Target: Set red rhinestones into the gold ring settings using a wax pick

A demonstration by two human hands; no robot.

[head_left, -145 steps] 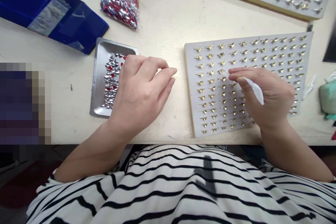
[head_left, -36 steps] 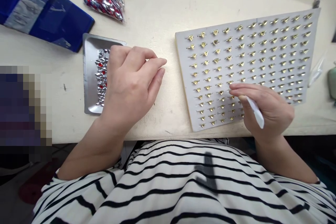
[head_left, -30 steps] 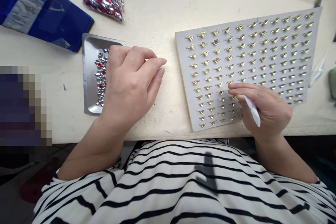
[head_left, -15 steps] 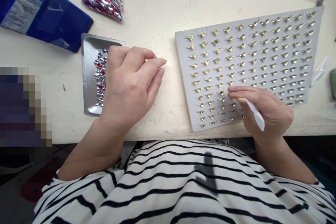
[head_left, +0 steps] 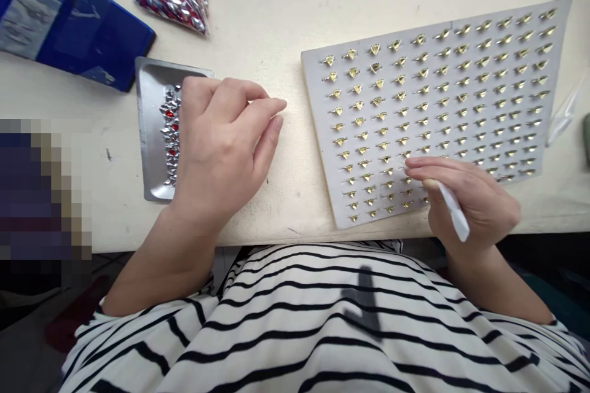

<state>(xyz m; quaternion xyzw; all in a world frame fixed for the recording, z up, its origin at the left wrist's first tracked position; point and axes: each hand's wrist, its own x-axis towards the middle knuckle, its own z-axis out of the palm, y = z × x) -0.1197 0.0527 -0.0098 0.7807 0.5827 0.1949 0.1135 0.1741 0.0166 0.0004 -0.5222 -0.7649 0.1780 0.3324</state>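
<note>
The right hand (head_left: 470, 206) grips a white pointed stick (head_left: 454, 212), its fingers (head_left: 428, 166) curled closed around it just above the lower rows of gold settings (head_left: 391, 181) on a grey board (head_left: 318, 110). The left hand (head_left: 224, 141) curls beside a metal tray (head_left: 147, 129) of red and silver rhinestones (head_left: 170, 129) on the surface (head_left: 295, 0); whether it pinches anything cannot be told.
</note>
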